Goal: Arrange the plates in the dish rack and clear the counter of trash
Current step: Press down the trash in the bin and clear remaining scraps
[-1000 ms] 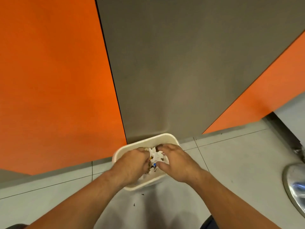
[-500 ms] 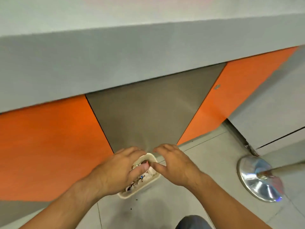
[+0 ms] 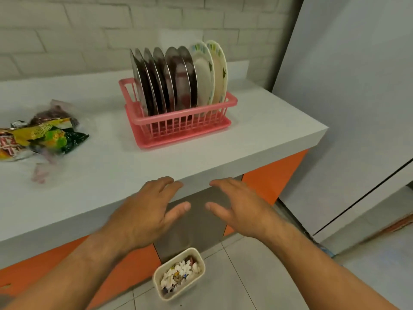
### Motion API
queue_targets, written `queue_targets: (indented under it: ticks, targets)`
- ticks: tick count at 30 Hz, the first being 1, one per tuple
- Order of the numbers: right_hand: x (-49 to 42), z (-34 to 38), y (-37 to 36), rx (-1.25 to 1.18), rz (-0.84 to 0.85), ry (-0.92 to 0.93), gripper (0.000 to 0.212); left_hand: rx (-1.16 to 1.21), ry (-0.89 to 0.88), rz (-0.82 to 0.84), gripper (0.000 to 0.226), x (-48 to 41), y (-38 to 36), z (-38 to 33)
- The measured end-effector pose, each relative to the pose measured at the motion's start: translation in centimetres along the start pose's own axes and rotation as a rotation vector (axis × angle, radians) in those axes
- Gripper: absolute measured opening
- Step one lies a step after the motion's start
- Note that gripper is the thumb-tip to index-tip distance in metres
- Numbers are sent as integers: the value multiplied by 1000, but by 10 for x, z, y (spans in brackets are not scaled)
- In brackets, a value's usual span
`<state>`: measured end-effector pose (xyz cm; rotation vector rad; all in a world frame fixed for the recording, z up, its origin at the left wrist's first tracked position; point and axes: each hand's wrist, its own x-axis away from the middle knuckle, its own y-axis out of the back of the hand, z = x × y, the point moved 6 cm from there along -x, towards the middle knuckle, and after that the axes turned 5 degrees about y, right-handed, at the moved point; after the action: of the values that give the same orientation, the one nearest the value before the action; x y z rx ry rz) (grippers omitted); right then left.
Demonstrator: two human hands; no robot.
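Observation:
A pink dish rack [image 3: 185, 127] stands on the grey counter [image 3: 107, 166], holding several steel plates [image 3: 169, 79] and two white patterned plates [image 3: 212, 72] upright. Crumpled snack wrappers [image 3: 44, 135] lie on the counter at the left. On the floor below sits a cream bin [image 3: 164, 293] with torn paper scraps inside. My left hand [image 3: 145, 211] and my right hand [image 3: 239, 206] hover in front of the counter's edge, above the bin, fingers spread and holding nothing.
Orange and grey cabinet fronts [image 3: 196, 222] run under the counter. A tall white appliance or panel [image 3: 348, 108] stands at the right. Pale brick tiles [image 3: 67, 30] back the counter. A faint pink scrap [image 3: 40, 175] lies near the wrappers.
Both hands have lifted out of the bin and come up to counter height, leaving the paper scraps inside. The view has risen from the floor to the counter.

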<state>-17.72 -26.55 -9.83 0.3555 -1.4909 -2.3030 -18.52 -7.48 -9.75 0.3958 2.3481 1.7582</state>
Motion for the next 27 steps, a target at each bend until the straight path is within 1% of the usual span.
queue_targets:
  ticks: [3,7,10,14,18,20,23,27]
  targets:
    - [-1,8,13,-27,-19,18,60,2,40,-25,83,7,15,-2]
    - [-8,24,16,-42,-25,46,58,32,74,-64,87,19,24,10]
    - [-19,40,19,-58,-29,53,55,54,104,-88,82,24,33,26]
    - [-46,65,21,-52,-48,55,51,76,122,-146,89,20,54,58]
    - [-83,95,5,-66,-74,36,48,106,96,-187,90,13,74,105]
    - [-105,113,-9,-112,-91,7,45,113,78,-186,88,12,85,135]
    - [-143,144,-37,-136,-81,-8,40,168,53,-233,75,12,97,185]
    - [-190,186,-70,-161,-83,1,35,285,68,-328,42,20,113,247]
